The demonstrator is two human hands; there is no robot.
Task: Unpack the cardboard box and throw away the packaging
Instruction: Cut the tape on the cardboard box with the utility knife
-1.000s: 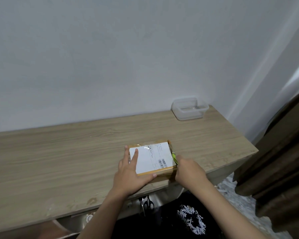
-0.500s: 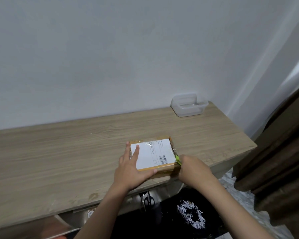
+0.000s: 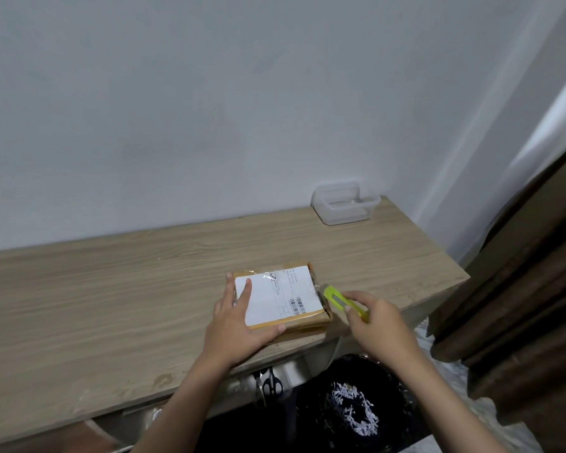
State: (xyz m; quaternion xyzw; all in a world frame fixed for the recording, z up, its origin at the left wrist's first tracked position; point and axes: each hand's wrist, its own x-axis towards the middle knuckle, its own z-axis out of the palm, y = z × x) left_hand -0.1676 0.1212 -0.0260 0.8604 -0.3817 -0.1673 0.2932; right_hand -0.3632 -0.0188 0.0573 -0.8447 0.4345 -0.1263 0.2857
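Your left hand and right hand are bare, forearms uncovered above the table, no sleeves, rings or watch.

Dim, soft, perhaps lit from right.

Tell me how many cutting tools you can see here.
2: a yellow-green utility knife in the right hand beside the box, and black-handled scissors hanging under the desk edge.

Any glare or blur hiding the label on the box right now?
Head view: tape glare at the top of the shipping label on the cardboard box; its print too small to read. Left hand covers its left edge. Wide-angle bends the table. Soft lighting.
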